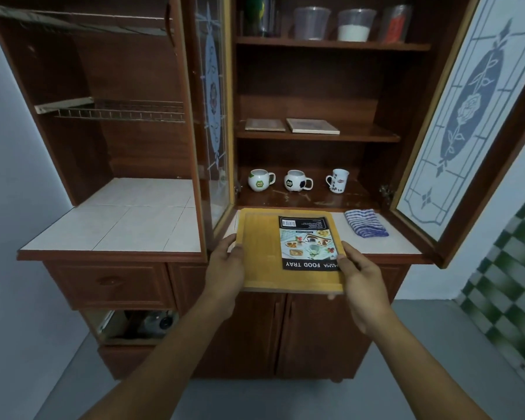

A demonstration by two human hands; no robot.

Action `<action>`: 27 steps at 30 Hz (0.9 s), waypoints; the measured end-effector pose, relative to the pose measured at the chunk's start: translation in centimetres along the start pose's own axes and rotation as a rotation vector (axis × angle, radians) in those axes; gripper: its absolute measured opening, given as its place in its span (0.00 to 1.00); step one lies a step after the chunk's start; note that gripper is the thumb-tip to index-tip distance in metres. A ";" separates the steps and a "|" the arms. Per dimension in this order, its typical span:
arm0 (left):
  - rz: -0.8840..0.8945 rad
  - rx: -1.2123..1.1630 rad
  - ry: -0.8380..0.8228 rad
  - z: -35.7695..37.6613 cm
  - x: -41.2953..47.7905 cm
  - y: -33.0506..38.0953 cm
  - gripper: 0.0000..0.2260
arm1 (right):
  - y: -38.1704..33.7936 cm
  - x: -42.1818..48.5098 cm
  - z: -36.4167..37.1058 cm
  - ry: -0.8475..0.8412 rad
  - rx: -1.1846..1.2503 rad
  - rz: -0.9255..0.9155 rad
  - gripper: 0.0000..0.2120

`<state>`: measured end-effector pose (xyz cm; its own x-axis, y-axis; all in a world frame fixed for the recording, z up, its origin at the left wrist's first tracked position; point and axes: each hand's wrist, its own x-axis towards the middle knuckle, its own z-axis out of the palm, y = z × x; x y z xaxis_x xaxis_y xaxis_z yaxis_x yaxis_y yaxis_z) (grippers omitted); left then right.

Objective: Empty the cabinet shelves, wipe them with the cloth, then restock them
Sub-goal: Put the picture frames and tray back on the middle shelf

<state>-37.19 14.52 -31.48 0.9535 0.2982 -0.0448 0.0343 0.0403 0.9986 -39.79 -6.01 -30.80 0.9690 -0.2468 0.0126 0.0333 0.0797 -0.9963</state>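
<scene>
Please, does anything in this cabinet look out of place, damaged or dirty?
Two things. The lowest shelf, where the mugs stand, shows pale scuffs or stains along its front. Under the counter at the left, one drawer is pulled open, its contents showing. Nothing looks spilled or broken.

The yellow wooden food tray (261, 253) (label face up) is held level, its far end over the counter (403, 242). The folded blue-striped cloth (365, 222) lies just right of it. Three mugs (297, 180) stand on the lowest shelf (355, 197).
</scene>
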 end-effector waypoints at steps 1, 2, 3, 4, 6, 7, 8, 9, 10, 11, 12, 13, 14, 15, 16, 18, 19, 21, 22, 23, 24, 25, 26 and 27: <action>0.001 0.000 -0.005 0.5 0.2 0.2 0.15 | -0.1 0.4 -0.3 0.005 0.003 0.001 0.12; 0.000 0.000 -0.012 1.2 0.4 0.4 0.15 | -0.2 0.8 -0.7 0.005 -0.001 0.002 0.12; -0.005 0.001 -0.014 1.7 0.7 0.5 0.15 | -0.3 1.2 -1.1 0.006 -0.006 0.004 0.13; -0.007 0.004 -0.013 2.3 0.9 0.6 0.15 | -0.4 1.6 -1.4 0.010 -0.009 0.007 0.13; -0.006 0.008 -0.009 3.8 1.3 0.7 0.15 | -0.6 2.8 -2.4 0.009 -0.002 0.003 0.14; -0.009 0.009 -0.009 4.5 1.5 0.8 0.15 | -0.6 3.5 -2.9 0.009 -0.001 0.003 0.14; -0.012 0.008 -0.005 5.3 1.8 0.8 0.15 | -0.7 4.2 -3.4 0.012 -0.006 0.007 0.15; -0.006 0.006 -0.002 6.1 2.0 0.7 0.14 | -0.7 4.9 -4.0 0.016 -0.012 0.015 0.15; -0.002 0.003 0.003 7.1 2.2 0.6 0.14 | -0.7 5.7 -4.8 0.016 -0.019 0.021 0.16; 0.001 -0.004 0.009 8.0 2.5 0.5 0.14 | -0.6 6.4 -5.4 0.012 -0.026 0.021 0.16; 0.000 -0.009 0.019 8.9 2.8 0.4 0.14 | -0.6 7.1 -6.1 0.008 -0.032 0.017 0.16; -0.003 -0.013 0.029 9.8 2.9 0.3 0.14 | -0.7 7.7 -6.8 0.003 -0.038 0.012 0.16; -0.006 -0.011 0.035 10.8 3.0 0.3 0.14 | -0.9 8.4 -7.6 -0.006 -0.044 0.009 0.16; -0.005 -0.011 0.037 12.1 3.1 0.2 0.14 | -1.2 9.3 -8.6 -0.016 -0.049 0.007 0.15; -0.008 -0.008 0.039 13.0 3.2 0.3 0.14 | -1.3 10.0 -9.3 -0.021 -0.055 0.007 0.15; -0.017 -0.006 0.044 15.0 3.3 0.4 0.14 | -1.7 11.2 -10.8 -0.023 -0.063 0.005 0.15; -0.015 -0.008 0.049 15.9 3.3 0.5 0.14 | -1.9 11.8 -11.6 -0.028 -0.068 -0.003 0.15; -0.011 -0.012 0.059 17.7 3.4 0.6 0.14 | -2.3 12.8 -12.9 -0.032 -0.082 -0.019 0.14; -0.012 -0.014 0.061 18.4 3.5 0.7 0.14 | -2.4 13.4 -13.4 -0.027 -0.084 -0.020 0.13; -0.012 -0.014 0.063 19.1 3.8 0.7 0.13 | -2.5 13.9 -13.8 -0.024 -0.079 -0.015 0.13; -0.014 -0.010 0.063 19.6 4.0 0.8 0.14 | -2.6 14.4 -14.1 -0.023 -0.070 -0.007 0.12; -0.017 -0.001 0.060 20.1 4.4 0.9 0.14 | -2.6 14.9 -14.3 -0.024 -0.062 -0.004 0.12; -0.017 0.004 0.056 20.5 4.9 0.9 0.14 | -2.7 15.5 -14.4 -0.025 -0.059 -0.006 0.12; -0.011 0.003 0.056 20.9 5.5 1.0 0.14 | -2.7 16.1 -14.5 -0.026 -0.063 -0.015 0.12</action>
<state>-25.64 -3.75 -30.12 0.9347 0.3506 -0.0576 0.0460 0.0414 0.9981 -27.80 -24.25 -29.12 0.9747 -0.2218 0.0285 0.0327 0.0154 -0.9993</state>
